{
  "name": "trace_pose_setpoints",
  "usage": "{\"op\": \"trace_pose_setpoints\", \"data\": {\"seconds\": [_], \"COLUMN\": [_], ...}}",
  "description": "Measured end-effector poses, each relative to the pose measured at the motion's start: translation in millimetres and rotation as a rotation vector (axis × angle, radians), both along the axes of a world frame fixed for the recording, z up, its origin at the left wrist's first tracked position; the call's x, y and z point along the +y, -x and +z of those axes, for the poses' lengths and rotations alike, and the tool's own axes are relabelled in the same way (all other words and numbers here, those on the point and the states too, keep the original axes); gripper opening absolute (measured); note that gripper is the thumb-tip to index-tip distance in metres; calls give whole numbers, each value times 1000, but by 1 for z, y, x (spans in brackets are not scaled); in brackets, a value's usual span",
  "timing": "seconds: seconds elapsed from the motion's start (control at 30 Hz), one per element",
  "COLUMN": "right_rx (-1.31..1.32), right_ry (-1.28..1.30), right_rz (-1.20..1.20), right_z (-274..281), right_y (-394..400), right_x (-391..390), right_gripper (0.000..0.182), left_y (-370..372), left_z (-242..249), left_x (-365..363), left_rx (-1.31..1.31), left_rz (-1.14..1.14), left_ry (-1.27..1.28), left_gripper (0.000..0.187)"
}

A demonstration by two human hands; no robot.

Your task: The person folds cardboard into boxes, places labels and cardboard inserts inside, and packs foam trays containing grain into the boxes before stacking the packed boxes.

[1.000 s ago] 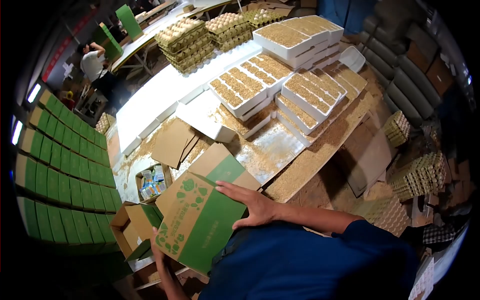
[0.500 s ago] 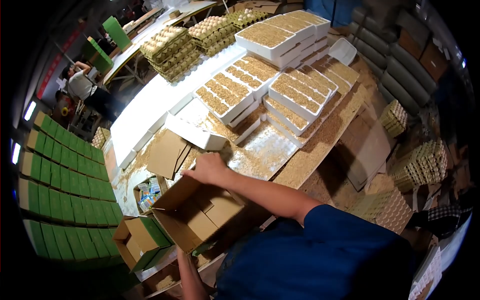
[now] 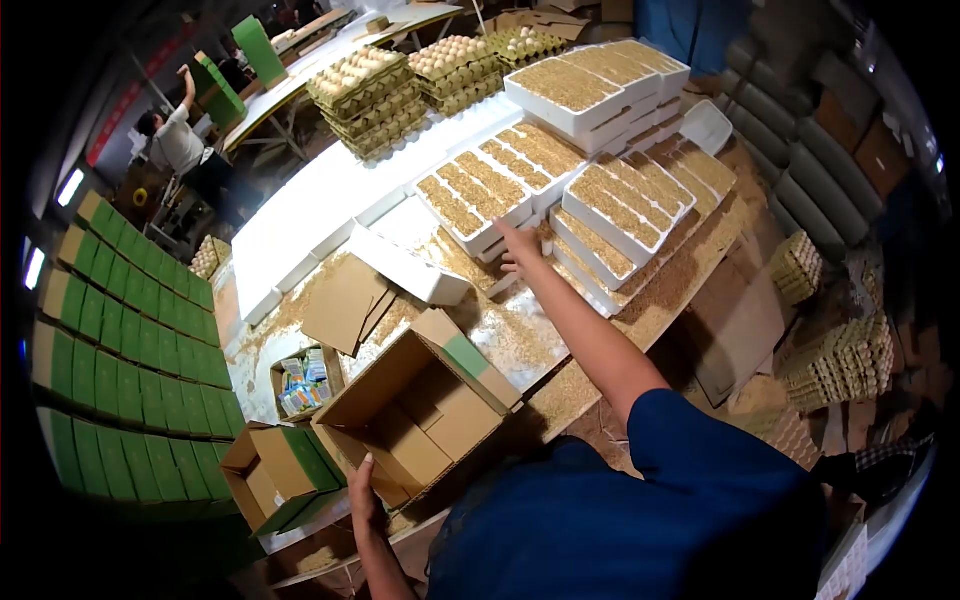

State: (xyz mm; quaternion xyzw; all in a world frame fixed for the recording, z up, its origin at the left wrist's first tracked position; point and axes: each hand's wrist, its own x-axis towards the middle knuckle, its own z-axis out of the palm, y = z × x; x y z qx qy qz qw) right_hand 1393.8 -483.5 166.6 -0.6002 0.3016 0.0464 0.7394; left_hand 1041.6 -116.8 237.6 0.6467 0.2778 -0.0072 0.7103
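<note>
An open, empty cardboard box [image 3: 425, 425] with a green patch on one flap sits at the table's near edge. My left hand [image 3: 366, 492] holds its near left side, thumb over the rim. My right hand [image 3: 521, 250] is stretched out, fingers apart and holding nothing, by the near corner of a white foam tray [image 3: 470, 195] filled with brown grain-like material. A second stack of such trays [image 3: 630, 208] stands to the right of that hand. Left of the open box lies a small box of colourful packets [image 3: 303, 383], with a green and brown carton [image 3: 275, 475] below it.
Flat cardboard pieces [image 3: 345, 303] and a white foam piece [image 3: 410, 262] lie on the table. Egg trays [image 3: 368, 100] are stacked at the back. Green boxes [image 3: 130, 385] line the left side. A person [image 3: 180, 145] stands at the far left. More egg trays [image 3: 840, 362] are at right.
My right hand has let go of the box's far edge and moved forward and right to the filled trays. My left hand has come up onto the box's rim.
</note>
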Motion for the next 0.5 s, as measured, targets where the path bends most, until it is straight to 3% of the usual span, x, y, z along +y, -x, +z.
{"op": "trace_pose_setpoints", "data": {"seconds": [0.03,0.1,0.27,0.5], "right_rx": [-7,131,149,167], "right_ry": [0,-335,-318,-137], "right_rz": [0,47,-7,-108], "right_z": [-8,-18,-26,-10], "right_y": [-12,-33,-61,-60], "right_x": [-2,-6,8,10], "right_gripper": [102,98,87,54], "left_y": [-1,-1,0,1], "left_z": [-1,-7,-33,-28], "left_x": [3,12,25,20], "left_rx": [-7,56,2,-4], "left_rz": [0,-70,-71,-58], "left_ry": [0,71,7,20], "left_gripper": [38,48,47,47]}}
